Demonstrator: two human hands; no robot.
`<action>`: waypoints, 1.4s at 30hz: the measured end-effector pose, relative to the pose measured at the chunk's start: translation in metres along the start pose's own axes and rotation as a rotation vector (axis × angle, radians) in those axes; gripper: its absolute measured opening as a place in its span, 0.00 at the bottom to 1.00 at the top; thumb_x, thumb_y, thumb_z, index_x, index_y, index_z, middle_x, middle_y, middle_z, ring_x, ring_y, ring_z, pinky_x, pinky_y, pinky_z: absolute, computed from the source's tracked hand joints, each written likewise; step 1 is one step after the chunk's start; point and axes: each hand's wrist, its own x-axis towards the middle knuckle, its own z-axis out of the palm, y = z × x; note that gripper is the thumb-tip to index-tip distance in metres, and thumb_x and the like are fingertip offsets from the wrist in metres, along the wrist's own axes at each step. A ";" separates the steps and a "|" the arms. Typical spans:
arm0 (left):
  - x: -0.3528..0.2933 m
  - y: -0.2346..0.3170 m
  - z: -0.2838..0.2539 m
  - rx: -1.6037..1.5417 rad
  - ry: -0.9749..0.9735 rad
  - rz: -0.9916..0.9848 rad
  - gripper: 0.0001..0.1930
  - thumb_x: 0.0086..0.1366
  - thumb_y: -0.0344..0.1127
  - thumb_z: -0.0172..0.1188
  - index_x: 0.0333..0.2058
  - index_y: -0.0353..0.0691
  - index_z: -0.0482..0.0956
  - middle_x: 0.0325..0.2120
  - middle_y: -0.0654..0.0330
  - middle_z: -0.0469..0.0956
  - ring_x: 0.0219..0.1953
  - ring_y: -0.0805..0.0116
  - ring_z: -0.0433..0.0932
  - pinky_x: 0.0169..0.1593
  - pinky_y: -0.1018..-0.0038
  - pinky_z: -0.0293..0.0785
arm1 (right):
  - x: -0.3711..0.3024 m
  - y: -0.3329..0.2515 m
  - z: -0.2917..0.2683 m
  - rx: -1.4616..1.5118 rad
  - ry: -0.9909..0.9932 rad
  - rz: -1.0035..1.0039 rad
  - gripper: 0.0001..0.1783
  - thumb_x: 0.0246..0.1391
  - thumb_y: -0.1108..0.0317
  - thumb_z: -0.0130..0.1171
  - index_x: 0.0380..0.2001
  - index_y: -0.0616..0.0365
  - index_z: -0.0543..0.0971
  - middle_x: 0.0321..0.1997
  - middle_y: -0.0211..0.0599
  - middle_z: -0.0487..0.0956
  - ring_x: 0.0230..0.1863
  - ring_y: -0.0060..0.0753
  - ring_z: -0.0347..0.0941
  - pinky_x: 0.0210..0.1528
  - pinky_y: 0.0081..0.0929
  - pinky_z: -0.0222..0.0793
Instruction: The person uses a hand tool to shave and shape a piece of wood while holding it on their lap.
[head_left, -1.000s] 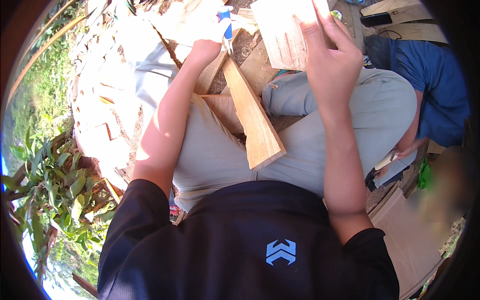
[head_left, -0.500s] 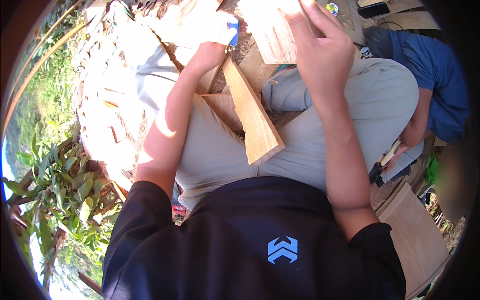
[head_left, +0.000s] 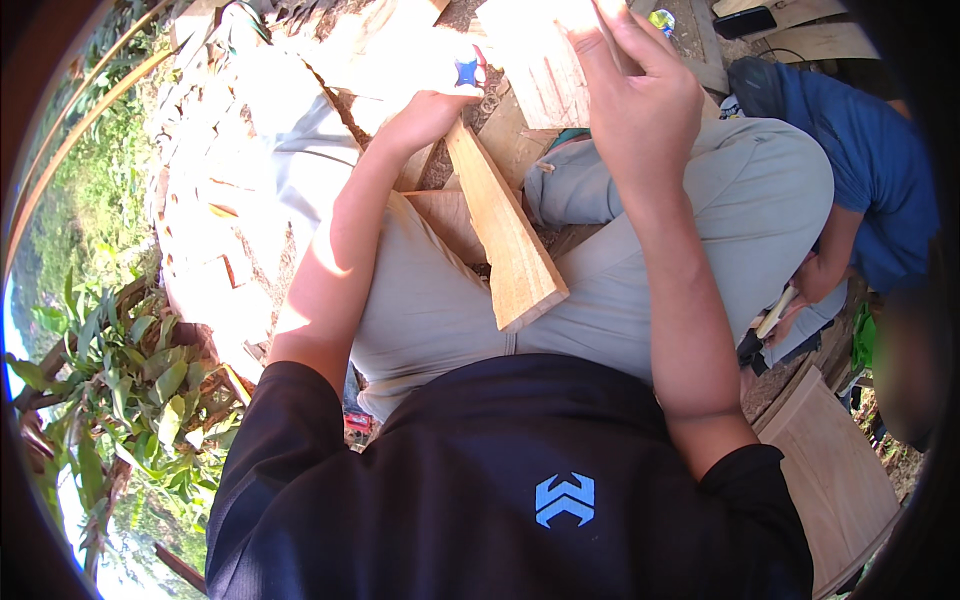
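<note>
In bright glare, my left hand (head_left: 432,112) is closed round a tool with a blue handle (head_left: 466,74); its working end is hidden now. My right hand (head_left: 645,100) grips a pale, thick wooden block (head_left: 545,80) between thumb and fingers, to the right of the blue handle and apart from it. Below my left hand lies a long tapering wood piece (head_left: 508,235), its wide end toward me between my legs. Another flat wood piece (head_left: 445,215) rests under it.
Boards and shavings cover the ground ahead. A dark phone (head_left: 745,22) lies on wood at the far right. Close by on the right, a person in a blue shirt (head_left: 870,160) bends over, holding a pale piece. A flat board (head_left: 830,480) lies behind them; leafy plants (head_left: 130,390) stand left.
My left hand has turned, so the blue handle shows shorter and its metal part has gone from sight. My right hand and the wooden block have barely moved.
</note>
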 end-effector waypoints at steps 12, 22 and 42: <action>-0.003 0.019 0.004 -0.139 -0.049 -0.209 0.15 0.75 0.42 0.56 0.52 0.42 0.83 0.32 0.65 0.78 0.34 0.75 0.70 0.43 0.74 0.71 | 0.000 -0.005 -0.002 -0.089 -0.025 -0.008 0.11 0.59 0.73 0.64 0.43 0.69 0.83 0.39 0.45 0.84 0.37 0.36 0.83 0.38 0.27 0.74; -0.009 0.033 0.001 -0.159 -0.014 -0.104 0.16 0.75 0.46 0.58 0.52 0.42 0.83 0.28 0.66 0.77 0.32 0.76 0.68 0.41 0.74 0.70 | -0.001 -0.004 -0.001 -0.112 -0.005 -0.009 0.11 0.58 0.71 0.63 0.41 0.67 0.83 0.38 0.46 0.82 0.37 0.44 0.82 0.38 0.30 0.73; -0.010 0.043 -0.010 -0.055 -0.224 -0.044 0.19 0.68 0.49 0.65 0.46 0.37 0.79 0.33 0.60 0.77 0.38 0.66 0.73 0.47 0.68 0.72 | -0.027 -0.001 -0.002 -0.363 -0.150 -0.171 0.13 0.55 0.63 0.70 0.41 0.58 0.87 0.45 0.37 0.84 0.36 0.38 0.83 0.36 0.30 0.75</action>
